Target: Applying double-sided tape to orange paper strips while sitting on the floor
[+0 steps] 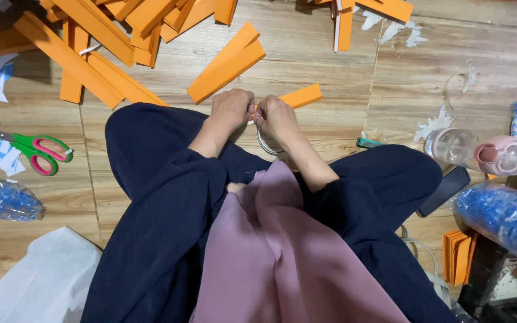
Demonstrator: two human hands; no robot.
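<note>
I sit cross-legged on a wooden floor in dark blue trousers and a mauve top. My left hand [232,109] and my right hand [275,117] are closed side by side just past my knees, both pinching an orange paper strip [302,96] that sticks out to the right. A thin clear ring [265,145], like a tape roll, hangs under my right hand. What lies between the fingers is hidden.
Many orange paper strips [225,61] lie scattered ahead and to the left. Green and pink scissors [37,149] rest at left near blue-white scraps. Bags of blue pieces [501,218], a clear pink-lidded bottle [480,152], a dark phone [444,190] and stacked orange pieces [457,256] sit right.
</note>
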